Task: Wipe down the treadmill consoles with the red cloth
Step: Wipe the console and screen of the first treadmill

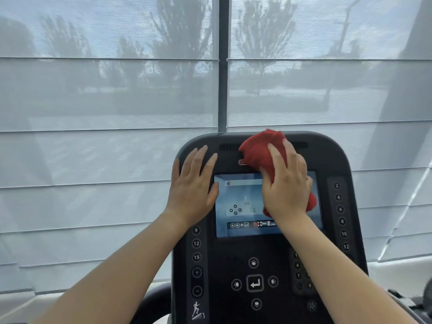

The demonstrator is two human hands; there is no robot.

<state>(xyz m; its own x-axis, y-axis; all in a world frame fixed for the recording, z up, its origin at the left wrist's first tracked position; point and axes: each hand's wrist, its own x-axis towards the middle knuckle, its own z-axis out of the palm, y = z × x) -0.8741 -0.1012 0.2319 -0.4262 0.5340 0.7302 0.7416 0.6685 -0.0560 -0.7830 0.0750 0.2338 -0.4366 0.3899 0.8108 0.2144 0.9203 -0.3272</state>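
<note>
A dark treadmill console (264, 258) with a lit screen (243, 202) stands in front of me. My right hand (286, 183) presses the bunched red cloth (261, 148) against the upper right part of the screen and the panel above it. Part of the cloth shows under my palm at the right. My left hand (192, 185) lies flat, fingers spread, on the console's upper left side, beside the screen's left edge.
Number buttons run down both sides of the console, with arrow and enter keys (254, 282) below the screen. Behind it are large windows with sheer blinds (105, 101) and a dark mullion (223, 64). Part of another machine (413, 300) shows at the lower right.
</note>
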